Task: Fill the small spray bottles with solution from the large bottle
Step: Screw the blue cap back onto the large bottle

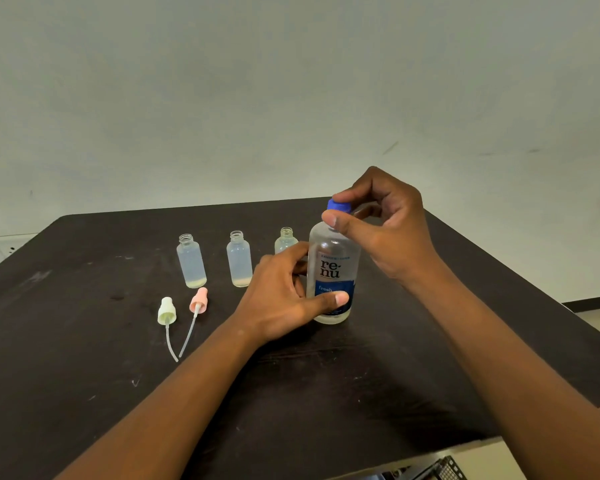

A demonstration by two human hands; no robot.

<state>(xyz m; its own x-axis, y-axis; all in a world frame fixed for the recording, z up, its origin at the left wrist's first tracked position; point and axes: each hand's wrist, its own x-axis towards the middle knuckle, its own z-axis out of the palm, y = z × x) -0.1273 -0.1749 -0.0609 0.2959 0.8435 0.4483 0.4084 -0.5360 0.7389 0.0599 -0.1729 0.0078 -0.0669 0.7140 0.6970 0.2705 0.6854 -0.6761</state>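
Head view shows the large bottle (332,271) standing upright on the dark table (84,341), right of centre in the frame, its long axis vertical. The left hand (284,299) wraps the lower body, thumb across the label, steadying it. The right hand (381,223) sits above, thumb and fingers pinching the blue cap (338,204), so the cap lies straight up the bottle's axis from the holding hand. Judging by this, the cap is being worked, and any twist must turn about that vertical axis.

Three small spray bottles (239,259) stand open in a row left of the large one, the nearest partly hidden behind the left hand. Two spray tops (167,310) lie at lower left of them, tubes pointing toward the camera.
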